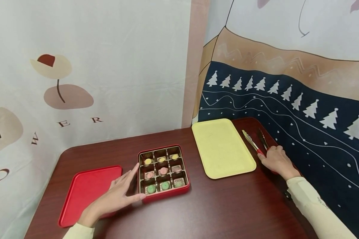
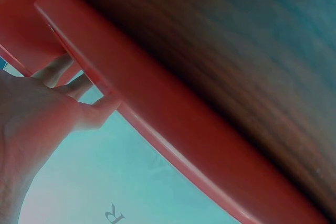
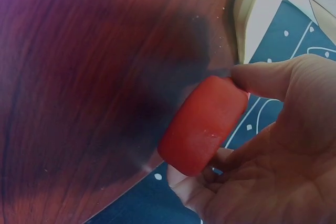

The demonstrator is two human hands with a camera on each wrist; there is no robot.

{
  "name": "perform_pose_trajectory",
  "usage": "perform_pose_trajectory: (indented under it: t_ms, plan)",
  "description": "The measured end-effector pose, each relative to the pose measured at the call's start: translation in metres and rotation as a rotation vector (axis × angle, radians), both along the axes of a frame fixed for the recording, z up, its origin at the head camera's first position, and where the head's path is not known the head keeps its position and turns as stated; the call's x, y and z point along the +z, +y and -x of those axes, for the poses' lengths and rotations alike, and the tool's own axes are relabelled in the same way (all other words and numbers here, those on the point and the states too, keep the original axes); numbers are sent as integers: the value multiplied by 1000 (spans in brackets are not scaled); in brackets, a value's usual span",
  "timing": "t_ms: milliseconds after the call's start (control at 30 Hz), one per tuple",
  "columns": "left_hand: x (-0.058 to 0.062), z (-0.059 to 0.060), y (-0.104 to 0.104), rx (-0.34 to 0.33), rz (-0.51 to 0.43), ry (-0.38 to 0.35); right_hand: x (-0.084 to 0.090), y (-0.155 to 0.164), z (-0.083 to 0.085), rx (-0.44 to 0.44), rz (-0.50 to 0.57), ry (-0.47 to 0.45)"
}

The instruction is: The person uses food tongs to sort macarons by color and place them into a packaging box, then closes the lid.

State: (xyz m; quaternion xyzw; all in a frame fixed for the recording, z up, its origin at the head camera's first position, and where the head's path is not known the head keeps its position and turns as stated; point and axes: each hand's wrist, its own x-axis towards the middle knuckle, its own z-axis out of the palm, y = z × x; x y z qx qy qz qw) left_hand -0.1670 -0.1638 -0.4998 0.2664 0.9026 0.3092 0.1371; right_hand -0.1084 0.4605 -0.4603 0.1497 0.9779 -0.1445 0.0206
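A red box (image 1: 167, 194) divided into square compartments holds several small sweets, yellow at the back, pink in the middle and green in front. Some are round, others look like striped squares. At its left side is my left hand (image 1: 116, 196), fingers extended along the edge and thumb by the front left corner. The left wrist view shows those fingertips touching a red rim (image 2: 157, 108). Far to the right, my right hand (image 1: 277, 161) grips the red handle end (image 3: 205, 124) of metal tongs (image 1: 252, 142). Their two arms stand spread apart, tips pointing toward the back.
A red tray (image 1: 91, 186) lies left of the box, partly behind my left forearm. Between the box and the tongs is a yellow tray (image 1: 224, 149). Printed curtains (image 1: 137, 83) hang along the back and right edges of the dark wooden table (image 1: 215, 205).
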Motion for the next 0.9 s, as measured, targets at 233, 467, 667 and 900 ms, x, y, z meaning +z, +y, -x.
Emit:
perform_pose_trajectory:
  t_ms: [233,467,667,900]
  plan:
    - [0,0,0,1,-4,-14,-5,0,1,5,-6,-20]
    - [0,0,0,2,-1,-9,-8,-1,-1,24,-11,-10]
    - [0,0,1,2,-13,-11,-12,-3,-2,20,-15,1]
    - [-2,1,-1,-3,0,12,-12,-1,-6,28,28,21]
